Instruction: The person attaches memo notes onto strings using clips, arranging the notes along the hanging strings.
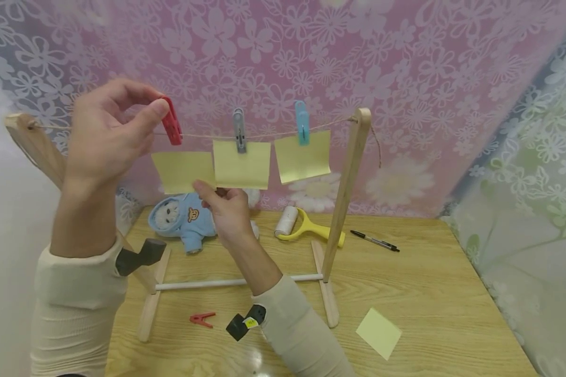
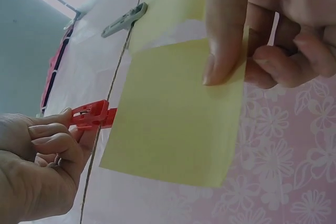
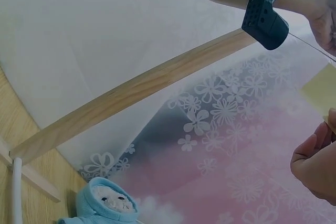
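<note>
My left hand (image 1: 108, 128) pinches the handle end of a red clothespin (image 1: 172, 121), whose tip sits right at the twine (image 1: 198, 135). With thumb and fingers, my right hand (image 1: 226, 209) grips a yellow paper note (image 1: 181, 170) by its lower right corner. The note's top edge lies just below the twine in the head view. In the left wrist view, the red clothespin (image 2: 89, 115) straddles the twine close to the note (image 2: 173, 114). Beside it, a grey clothespin (image 1: 239, 131) and a blue clothespin (image 1: 302, 123) hold two more yellow notes (image 1: 242, 170) on the twine.
A wooden frame (image 1: 346, 193) with a white crossbar (image 1: 198, 285) carries the twine. Behind stand a plush toy in a blue hoodie (image 1: 193, 222) and a yellow-handled lint roller (image 1: 311, 225). A pen (image 1: 374, 241), another red clothespin (image 1: 202, 319) and yellow notes (image 1: 379, 333) lie on the table.
</note>
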Demonstrator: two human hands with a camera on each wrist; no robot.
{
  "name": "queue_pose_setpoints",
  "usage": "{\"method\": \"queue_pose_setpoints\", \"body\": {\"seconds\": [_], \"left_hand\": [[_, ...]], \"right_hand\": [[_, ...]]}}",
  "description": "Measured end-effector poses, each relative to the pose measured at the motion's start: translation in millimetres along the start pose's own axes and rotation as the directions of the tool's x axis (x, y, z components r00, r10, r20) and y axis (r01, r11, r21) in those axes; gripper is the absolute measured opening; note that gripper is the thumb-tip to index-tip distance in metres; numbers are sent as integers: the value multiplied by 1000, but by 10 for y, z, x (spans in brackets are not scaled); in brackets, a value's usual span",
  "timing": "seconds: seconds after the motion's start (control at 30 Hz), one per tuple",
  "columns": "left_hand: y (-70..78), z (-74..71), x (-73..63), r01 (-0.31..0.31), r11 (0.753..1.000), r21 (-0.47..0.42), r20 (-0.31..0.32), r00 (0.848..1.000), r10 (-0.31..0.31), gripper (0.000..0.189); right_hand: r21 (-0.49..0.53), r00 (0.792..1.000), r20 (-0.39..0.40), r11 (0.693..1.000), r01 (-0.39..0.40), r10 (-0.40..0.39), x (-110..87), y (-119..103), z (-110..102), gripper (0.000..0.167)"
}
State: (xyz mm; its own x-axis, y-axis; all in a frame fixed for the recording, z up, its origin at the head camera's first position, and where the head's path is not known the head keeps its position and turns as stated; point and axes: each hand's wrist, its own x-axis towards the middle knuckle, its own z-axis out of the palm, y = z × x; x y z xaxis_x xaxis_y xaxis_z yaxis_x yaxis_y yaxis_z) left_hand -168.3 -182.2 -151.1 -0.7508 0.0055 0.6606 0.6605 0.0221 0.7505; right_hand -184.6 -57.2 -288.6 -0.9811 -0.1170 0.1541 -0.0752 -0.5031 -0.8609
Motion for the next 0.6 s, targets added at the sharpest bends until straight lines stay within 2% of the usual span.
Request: {"method": "queue_pose_setpoints", "body": {"seconds": [0.2, 0.33, 0.43, 0.6], "left_hand": [[-4, -5, -84, 47, 998, 50, 35, 998, -49, 9], [-2, -8, -153, 88, 977, 192, 30, 995, -95, 10], [1, -11, -183, 107, 951, 292, 15, 993, -116, 11], [-2, -12, -197, 111, 930, 351, 16, 992, -125, 16]], "right_hand": [[21, 1000, -9, 1000, 16, -15, -5, -1, 27, 20], [29, 1000, -15, 999, 20, -20, -24, -16, 28, 23], [47, 997, 27, 996, 76, -78, -29, -27, 22, 18], [109, 969, 120, 973, 204, -217, -17, -22, 17, 44]]}}
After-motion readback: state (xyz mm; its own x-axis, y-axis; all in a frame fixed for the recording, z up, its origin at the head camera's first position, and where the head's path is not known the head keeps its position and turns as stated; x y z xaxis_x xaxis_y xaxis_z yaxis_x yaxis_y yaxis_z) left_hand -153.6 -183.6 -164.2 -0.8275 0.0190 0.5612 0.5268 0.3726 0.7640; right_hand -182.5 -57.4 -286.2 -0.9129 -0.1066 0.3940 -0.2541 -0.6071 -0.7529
